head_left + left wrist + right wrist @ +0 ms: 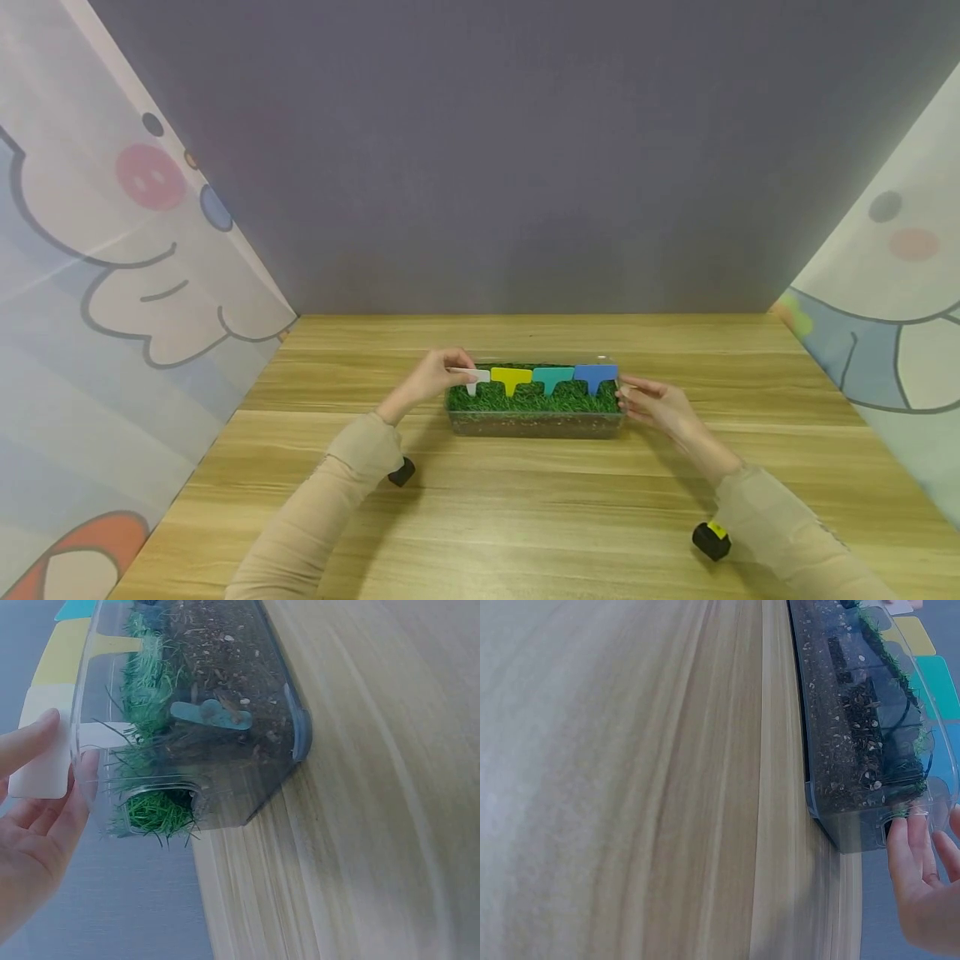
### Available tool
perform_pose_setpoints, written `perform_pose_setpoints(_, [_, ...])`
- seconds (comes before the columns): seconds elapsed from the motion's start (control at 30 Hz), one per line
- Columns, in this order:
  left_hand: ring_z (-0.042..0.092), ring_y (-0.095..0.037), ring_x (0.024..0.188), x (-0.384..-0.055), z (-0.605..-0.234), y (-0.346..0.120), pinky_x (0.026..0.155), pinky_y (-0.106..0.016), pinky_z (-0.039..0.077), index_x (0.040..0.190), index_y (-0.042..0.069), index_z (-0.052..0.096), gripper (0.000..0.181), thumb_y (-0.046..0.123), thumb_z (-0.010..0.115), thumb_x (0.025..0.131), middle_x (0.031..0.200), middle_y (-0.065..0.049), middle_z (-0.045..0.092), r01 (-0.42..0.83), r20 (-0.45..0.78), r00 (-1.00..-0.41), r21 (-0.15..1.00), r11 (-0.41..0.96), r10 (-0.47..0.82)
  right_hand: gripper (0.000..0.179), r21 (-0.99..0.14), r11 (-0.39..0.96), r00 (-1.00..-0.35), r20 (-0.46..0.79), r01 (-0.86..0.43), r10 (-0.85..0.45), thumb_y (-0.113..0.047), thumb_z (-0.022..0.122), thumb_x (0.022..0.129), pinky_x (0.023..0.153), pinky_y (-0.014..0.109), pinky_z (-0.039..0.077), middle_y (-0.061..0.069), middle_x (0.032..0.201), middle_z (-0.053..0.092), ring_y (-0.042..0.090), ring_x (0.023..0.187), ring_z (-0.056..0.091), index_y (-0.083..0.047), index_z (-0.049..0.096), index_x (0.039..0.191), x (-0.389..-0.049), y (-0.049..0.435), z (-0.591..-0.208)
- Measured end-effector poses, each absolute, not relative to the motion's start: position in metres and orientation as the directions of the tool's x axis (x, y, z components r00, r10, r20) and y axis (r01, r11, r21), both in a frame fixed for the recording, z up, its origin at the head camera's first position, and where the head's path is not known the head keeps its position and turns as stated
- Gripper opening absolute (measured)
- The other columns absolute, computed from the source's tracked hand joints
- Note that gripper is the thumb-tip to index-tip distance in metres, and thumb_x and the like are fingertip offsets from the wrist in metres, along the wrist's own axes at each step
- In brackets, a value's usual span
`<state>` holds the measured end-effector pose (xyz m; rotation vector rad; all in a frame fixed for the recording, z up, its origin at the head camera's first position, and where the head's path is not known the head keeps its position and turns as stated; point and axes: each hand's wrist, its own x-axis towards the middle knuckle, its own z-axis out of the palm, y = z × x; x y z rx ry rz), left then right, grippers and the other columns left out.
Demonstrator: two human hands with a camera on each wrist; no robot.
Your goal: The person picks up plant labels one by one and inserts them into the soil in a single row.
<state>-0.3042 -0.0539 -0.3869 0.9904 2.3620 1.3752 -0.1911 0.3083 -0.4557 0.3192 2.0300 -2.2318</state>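
Note:
A clear plastic box (536,426) of soil, topped with green artificial grass (536,403), stands on the wooden table. Four T-shaped plant labels form a row in the grass: white, yellow (512,377), teal (552,380) and blue (596,377). At the box's left end my left hand (441,373) pinches the white label (45,742) between thumb and fingers; its stem goes down into the grass. My right hand (660,406) is at the other end. In the right wrist view its fairly straight fingers (906,851) touch the end wall near a cut-out.
A small light-blue piece (212,715) shows against the soil through the box's wall. The wooden table (525,508) runs back to a grey wall (525,167). Cartoon-printed sheets (97,250) flank both sides. A black wrist camera (711,542) hangs below the right sleeve.

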Motion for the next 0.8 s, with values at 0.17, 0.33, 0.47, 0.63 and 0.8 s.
perform_pose_setpoints(0.17, [0.059, -0.019, 0.079, -0.3036, -0.3870, -0.0540, 0.069, -0.028, 0.051, 0.085, -0.001, 0.061, 0.007, 0.003, 0.063, 0.079, 0.086, -0.011, 0.062, 0.446, 0.136, -0.744, 0.830, 0.335, 0.654, 0.094, -0.971, -0.093, -0.972, -0.225, 0.218, 0.064, -0.048, 0.077, 0.054, 0.081, 0.026, 0.048, -0.007, 0.094, 0.064, 0.010, 0.088, 0.062, -0.006, 0.041, 0.130, -0.1908, 0.3080, -0.4558])
perform_pose_setpoints(0.33, [0.059, -0.018, 0.077, -0.3045, -0.3881, -0.0538, 0.069, -0.027, 0.051, 0.085, -0.001, 0.062, 0.007, 0.003, 0.064, 0.079, 0.086, -0.011, 0.062, 0.436, 0.134, -0.754, 0.835, 0.336, 0.643, 0.094, -0.972, -0.087, -0.973, -0.224, 0.218, 0.062, -0.048, 0.076, 0.054, 0.081, 0.026, 0.048, -0.008, 0.094, 0.064, 0.010, 0.088, 0.062, -0.006, 0.041, 0.130, -0.1906, 0.3081, -0.4557])
perform_pose_setpoints(0.47, [0.059, -0.016, 0.077, -0.3049, -0.3893, -0.0544, 0.068, -0.026, 0.051, 0.085, -0.001, 0.061, 0.008, 0.003, 0.064, 0.079, 0.086, -0.010, 0.062, 0.432, 0.133, -0.760, 0.835, 0.341, 0.637, 0.095, -0.973, -0.084, -0.974, -0.218, 0.213, 0.059, -0.049, 0.076, 0.054, 0.081, 0.026, 0.047, -0.008, 0.095, 0.064, 0.009, 0.088, 0.061, -0.006, 0.040, 0.131, -0.1903, 0.3080, -0.4553])
perform_pose_setpoints(0.63, [0.059, -0.019, 0.080, -0.3057, -0.3900, -0.0542, 0.070, -0.028, 0.051, 0.086, -0.001, 0.061, 0.009, 0.005, 0.064, 0.079, 0.087, -0.011, 0.062, 0.427, 0.127, -0.768, 0.832, 0.355, 0.627, 0.094, -0.973, -0.092, -0.974, -0.217, 0.211, 0.060, -0.047, 0.076, 0.055, 0.081, 0.026, 0.048, -0.008, 0.095, 0.064, 0.009, 0.088, 0.062, -0.006, 0.040, 0.131, -0.1902, 0.3078, -0.4553])
perform_pose_setpoints(0.8, [0.059, -0.020, 0.081, -0.3057, -0.3902, -0.0538, 0.070, -0.028, 0.051, 0.086, 0.000, 0.062, 0.010, 0.006, 0.065, 0.079, 0.088, -0.011, 0.062, 0.420, 0.123, -0.783, 0.827, 0.372, 0.610, 0.094, -0.973, -0.092, -0.974, -0.220, 0.214, 0.062, -0.048, 0.076, 0.055, 0.081, 0.026, 0.048, -0.008, 0.094, 0.064, 0.009, 0.088, 0.061, -0.006, 0.040, 0.131, -0.1903, 0.3076, -0.4553])
